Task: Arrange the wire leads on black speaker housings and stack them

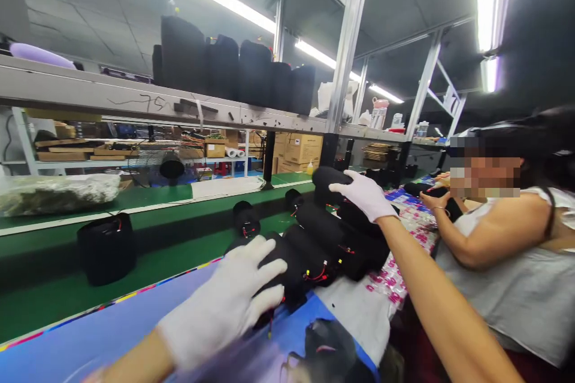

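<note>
Pressing down with our left hand, in a white glove, we had the fingers spread wide across a black padded roll at the near end of a heap of rolls, which lay on a blue printed mat. Our right hand, gloved too, lay open over the far end of another roll, its fingers splayed and not closed around it. Red and yellow wires stuck out of the heap. Flat, spread fingers seemed a sound way to steady such round pieces without crushing the wires. To our left, a black pouch sat on a green conveyor belt; farther off stood closed cardboard cartons, their contents hidden.
</note>
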### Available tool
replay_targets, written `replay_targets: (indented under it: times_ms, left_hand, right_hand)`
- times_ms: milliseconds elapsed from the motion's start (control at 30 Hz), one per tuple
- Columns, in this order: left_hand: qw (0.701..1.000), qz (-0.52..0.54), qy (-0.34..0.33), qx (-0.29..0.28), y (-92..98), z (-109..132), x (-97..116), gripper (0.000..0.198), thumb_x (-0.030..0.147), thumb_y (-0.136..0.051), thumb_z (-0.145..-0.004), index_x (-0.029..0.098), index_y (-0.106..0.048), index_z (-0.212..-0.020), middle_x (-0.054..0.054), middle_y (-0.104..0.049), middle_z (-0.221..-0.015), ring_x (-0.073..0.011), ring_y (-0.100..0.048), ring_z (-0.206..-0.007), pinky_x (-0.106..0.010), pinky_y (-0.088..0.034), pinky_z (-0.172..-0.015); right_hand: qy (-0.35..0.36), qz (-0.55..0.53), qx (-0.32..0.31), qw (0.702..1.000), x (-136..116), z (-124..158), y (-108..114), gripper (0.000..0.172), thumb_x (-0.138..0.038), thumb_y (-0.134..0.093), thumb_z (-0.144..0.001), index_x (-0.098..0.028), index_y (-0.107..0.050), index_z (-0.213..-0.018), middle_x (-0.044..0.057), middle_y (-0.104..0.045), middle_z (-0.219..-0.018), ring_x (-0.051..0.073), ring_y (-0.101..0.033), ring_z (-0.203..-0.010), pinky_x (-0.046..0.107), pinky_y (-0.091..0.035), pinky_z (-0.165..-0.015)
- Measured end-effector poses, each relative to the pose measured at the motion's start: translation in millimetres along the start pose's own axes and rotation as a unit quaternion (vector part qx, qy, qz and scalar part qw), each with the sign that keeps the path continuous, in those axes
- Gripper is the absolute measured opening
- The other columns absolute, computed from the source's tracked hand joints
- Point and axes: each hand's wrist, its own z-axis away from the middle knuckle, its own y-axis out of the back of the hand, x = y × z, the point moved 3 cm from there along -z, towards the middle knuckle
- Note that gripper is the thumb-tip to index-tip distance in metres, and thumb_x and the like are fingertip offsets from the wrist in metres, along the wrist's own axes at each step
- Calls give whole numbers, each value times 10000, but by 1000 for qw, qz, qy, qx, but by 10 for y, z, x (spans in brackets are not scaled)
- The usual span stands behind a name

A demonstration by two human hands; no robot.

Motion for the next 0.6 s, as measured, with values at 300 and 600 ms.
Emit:
replay_targets:
  times_ms: [300, 600]
  left_hand:
    - [987, 80, 16, -138, -1389, -1118, -281, 303, 377, -625, -979, 177, -648, -1207, -93, -668, -1250, -231, -671, -1090, -453, -580, -915]
    - [985, 103, 47, -129, -794, -291, -420, 279, 404, -540, -1017, 196, -702, -925, -24, -700, -932, -170, -659, -855, -360, -532, -843]
  right_hand:
    - [-29, 45, -61, 997, 645, 151, -253, 392, -392, -656, -990, -185, -607, -1320, 101, -644, -1331, 268, -660, -1156, 505, -550, -988]
    - [38, 37, -161, 986, 196, 746, -472, 469, -440, -657, -982, -191, -574, -1370, 101, -673, -1287, 259, -684, -1110, 501, -546, -990]
